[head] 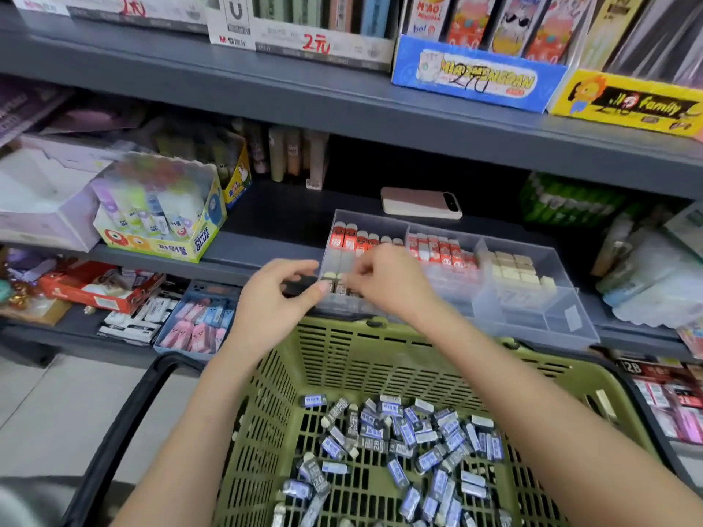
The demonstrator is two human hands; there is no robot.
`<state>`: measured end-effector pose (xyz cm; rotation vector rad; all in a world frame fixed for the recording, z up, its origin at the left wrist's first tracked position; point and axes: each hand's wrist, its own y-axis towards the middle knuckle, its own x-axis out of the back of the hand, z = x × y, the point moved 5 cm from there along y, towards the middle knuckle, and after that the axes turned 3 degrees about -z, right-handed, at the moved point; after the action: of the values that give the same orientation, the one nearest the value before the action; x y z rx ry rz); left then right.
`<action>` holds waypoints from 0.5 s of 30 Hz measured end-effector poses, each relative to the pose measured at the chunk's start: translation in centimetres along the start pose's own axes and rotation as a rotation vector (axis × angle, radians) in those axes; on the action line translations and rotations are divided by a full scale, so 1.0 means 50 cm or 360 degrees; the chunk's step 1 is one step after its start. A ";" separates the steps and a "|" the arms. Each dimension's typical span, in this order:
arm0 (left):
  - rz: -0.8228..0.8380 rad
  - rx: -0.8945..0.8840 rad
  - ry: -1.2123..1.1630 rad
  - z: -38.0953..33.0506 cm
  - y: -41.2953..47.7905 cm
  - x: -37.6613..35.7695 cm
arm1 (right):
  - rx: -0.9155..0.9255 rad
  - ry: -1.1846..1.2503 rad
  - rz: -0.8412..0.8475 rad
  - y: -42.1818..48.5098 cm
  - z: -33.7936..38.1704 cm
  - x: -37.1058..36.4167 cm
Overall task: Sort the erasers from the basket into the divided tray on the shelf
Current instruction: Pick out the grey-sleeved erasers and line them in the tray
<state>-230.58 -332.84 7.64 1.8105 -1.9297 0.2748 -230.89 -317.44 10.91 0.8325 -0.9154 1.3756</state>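
A green plastic basket (342, 359) sits below the shelf with several blue- and grey-sleeved erasers (411, 435) loose on its floor. A clear divided tray (532, 317) stands on the shelf edge; red-sleeved erasers (352, 237) fill its rear cells and cream erasers (513, 268) the right one. My left hand (274, 302) touches the tray's front left corner with thumb and fingers loosely curled. My right hand (388, 279) is over the front left cell, fingertips pinching a dark-sleeved eraser (339, 286) standing beside another there.
A phone (420, 201) lies on the shelf behind the tray. A glue-stick box (163, 211) stands to the left. On the lower shelf there is a blue box of pink and blue erasers (198, 321). The basket's black handle (125, 424) hangs at the left.
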 end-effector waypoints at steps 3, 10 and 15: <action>-0.0208 -0.0222 0.0146 -0.017 -0.033 0.015 | 0.0218 0.0516 -0.0349 -0.085 -0.012 0.038; -0.0097 -0.0274 0.0030 -0.009 -0.133 0.016 | -0.0047 0.0701 -0.0051 -0.250 -0.163 -0.137; -0.0015 -0.0172 -0.0014 -0.005 -0.167 0.010 | 0.0393 -0.0313 0.0488 -0.233 -0.194 -0.348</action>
<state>-222.38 -334.04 6.65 1.7534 -1.9037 0.1566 -218.48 -316.64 -8.54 1.0611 -1.0707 1.7197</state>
